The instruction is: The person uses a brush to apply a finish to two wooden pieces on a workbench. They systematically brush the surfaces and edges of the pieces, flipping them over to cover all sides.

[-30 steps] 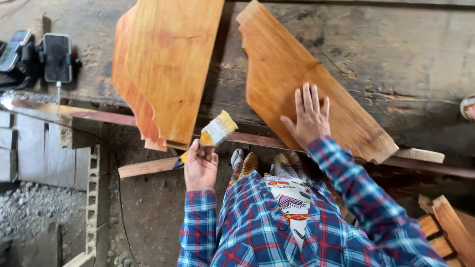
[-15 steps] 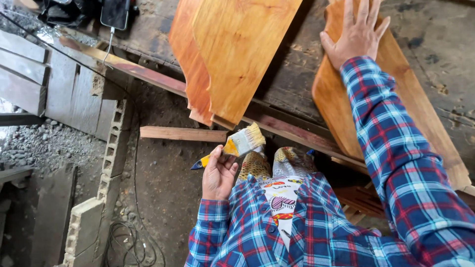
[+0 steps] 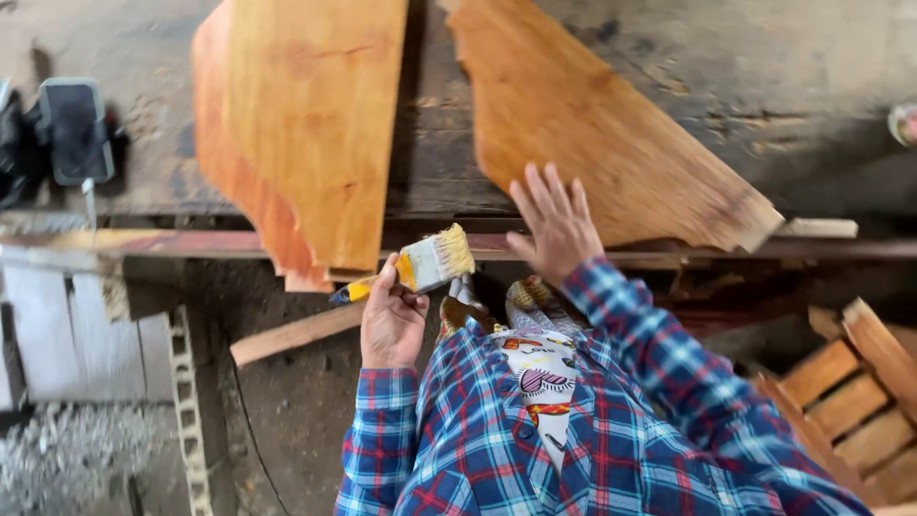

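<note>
Left hand [image 3: 392, 320] grips the paintbrush [image 3: 420, 269] (bristles pointing right); right hand [image 3: 557, 227], fingers spread and empty, nears the right board [image 3: 611, 143] at the bench's front edge.

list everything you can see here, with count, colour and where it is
shaped flat wooden boards: 2, orange-brown, on the bench, one left, one right
rough wooden workbench: 1, grey, across the top
wide paintbrush with pale bristles: 1, yellow handle, below the left board
thin loose wooden slat: 1, light brown, on the ground under the bench edge
slatted wooden crate: 1, brown, lower right
dark phone-like device: 1, black, far left on the bench
left hand: holding the brush
right hand: open, at the right board's lower edge
</note>
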